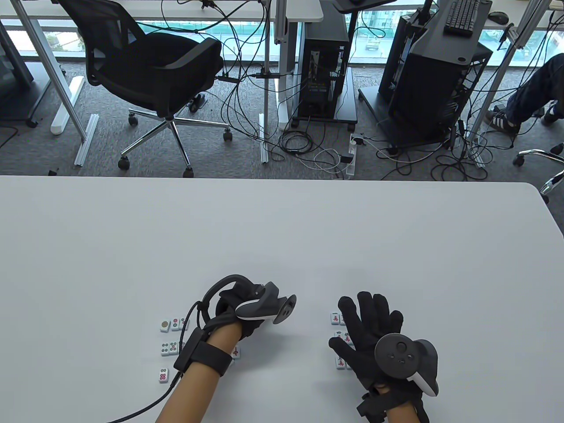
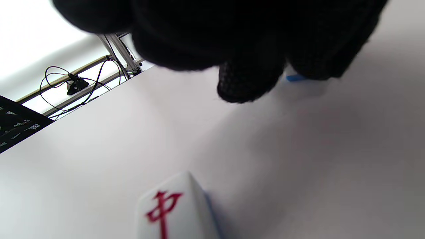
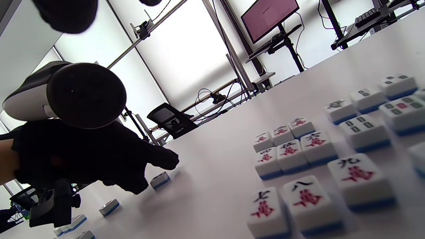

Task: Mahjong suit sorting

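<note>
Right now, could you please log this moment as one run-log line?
left hand: on tile | right hand: open above character tiles | red-centre tile: apart

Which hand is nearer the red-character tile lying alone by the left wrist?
Left. The left hand reaches just past the red-character tile, which lies beside its wrist. The right hand hovers over the character tiles, well off to the right.

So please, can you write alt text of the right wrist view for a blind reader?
Mahjong tiles lie face up in neat rows on a white table, red characters showing. Across from them the gloved left hand touches a single tile.
</note>
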Demonstrator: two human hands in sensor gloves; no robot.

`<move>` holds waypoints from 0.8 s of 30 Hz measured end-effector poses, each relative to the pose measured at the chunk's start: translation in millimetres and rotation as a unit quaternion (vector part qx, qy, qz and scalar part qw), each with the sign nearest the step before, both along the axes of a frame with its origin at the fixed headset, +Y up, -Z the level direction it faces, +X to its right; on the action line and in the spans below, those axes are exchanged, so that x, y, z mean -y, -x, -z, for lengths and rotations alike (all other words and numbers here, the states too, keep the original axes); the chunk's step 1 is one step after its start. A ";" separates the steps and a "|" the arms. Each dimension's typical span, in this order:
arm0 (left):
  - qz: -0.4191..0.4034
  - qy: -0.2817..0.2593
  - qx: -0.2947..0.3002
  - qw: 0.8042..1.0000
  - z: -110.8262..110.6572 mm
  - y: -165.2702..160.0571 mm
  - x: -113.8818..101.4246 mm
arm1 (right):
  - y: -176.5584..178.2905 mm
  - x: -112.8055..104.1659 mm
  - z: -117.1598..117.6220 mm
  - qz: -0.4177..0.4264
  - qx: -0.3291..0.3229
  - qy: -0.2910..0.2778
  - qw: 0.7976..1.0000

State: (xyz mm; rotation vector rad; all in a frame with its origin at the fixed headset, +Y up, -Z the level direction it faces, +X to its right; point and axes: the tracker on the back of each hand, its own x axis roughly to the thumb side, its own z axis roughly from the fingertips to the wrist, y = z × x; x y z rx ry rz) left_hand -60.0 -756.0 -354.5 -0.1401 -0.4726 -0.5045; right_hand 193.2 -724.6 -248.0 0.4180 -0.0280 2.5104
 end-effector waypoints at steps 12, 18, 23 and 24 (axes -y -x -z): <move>-0.006 0.003 0.018 1.000 1.0 -5.9 10.5 | 0.3 -0.3 -0.1 -0.005 0.002 0.000 1.000; -0.012 0.011 -0.009 1.000 2.7 -1.4 9.9 | 0.8 -0.9 -0.1 -0.001 0.001 -0.001 1.000; -0.038 -0.003 -0.016 0.999 -12.4 19.7 -6.1 | 0.6 -0.9 -0.3 0.001 0.002 -0.005 1.000; -0.046 -0.008 -0.023 0.999 -15.6 26.0 -10.4 | 0.7 -0.9 -0.3 0.001 0.003 -0.005 1.000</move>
